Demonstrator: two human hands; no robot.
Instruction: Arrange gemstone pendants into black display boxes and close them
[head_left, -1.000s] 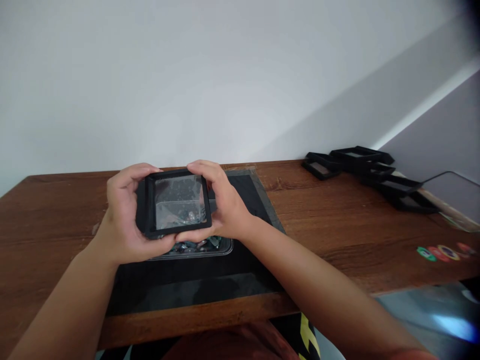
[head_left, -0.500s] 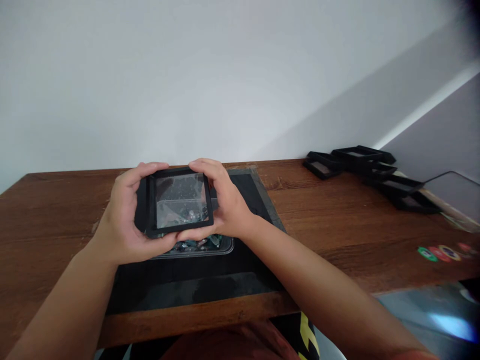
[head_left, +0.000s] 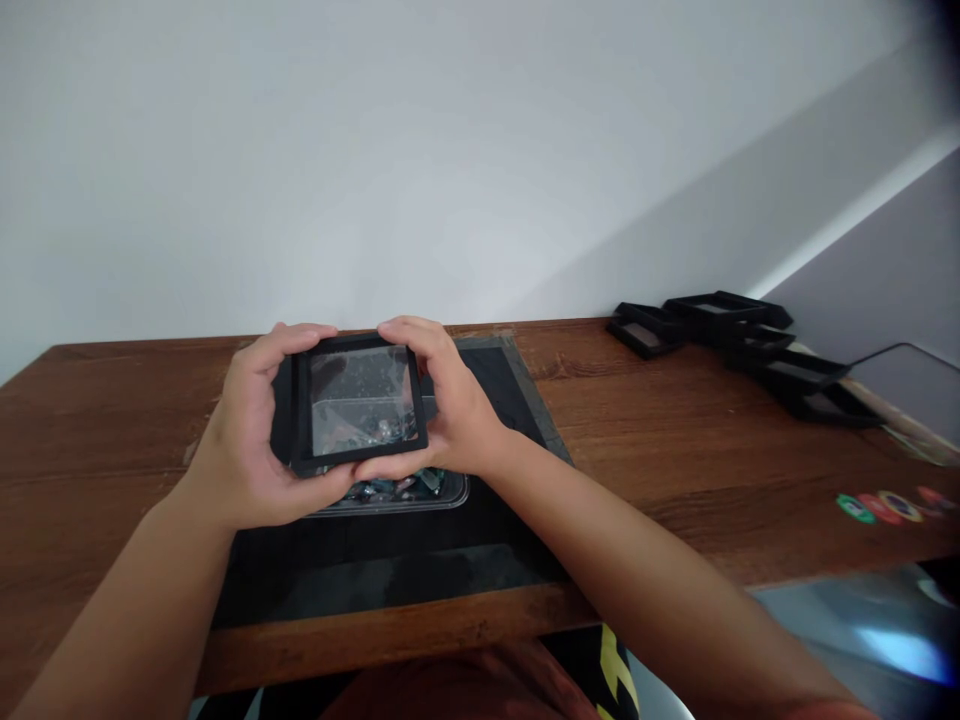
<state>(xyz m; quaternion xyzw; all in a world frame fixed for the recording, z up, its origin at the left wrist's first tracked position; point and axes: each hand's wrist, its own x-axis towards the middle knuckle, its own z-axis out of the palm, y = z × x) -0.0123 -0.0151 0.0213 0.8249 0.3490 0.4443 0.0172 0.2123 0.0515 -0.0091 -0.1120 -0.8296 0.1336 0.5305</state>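
1. From my remote seat I am seeing the left hand clamping the left side of the frame, its fingers pressing the top rim and its thumb lying along the bottom.
2. I am seeing the right hand gripping the opposite side in the same way, both grips closing firmly on black rim.
3. The frame is hanging tilted above the tub, and I am looking through its clear pane at glossy bits inside.
4. The tub is sitting on the dark mat, which is reaching the worktop's front edge.
5. Other frames are lying piled toward the back right corner; coloured discs are resting near the front edge, right.
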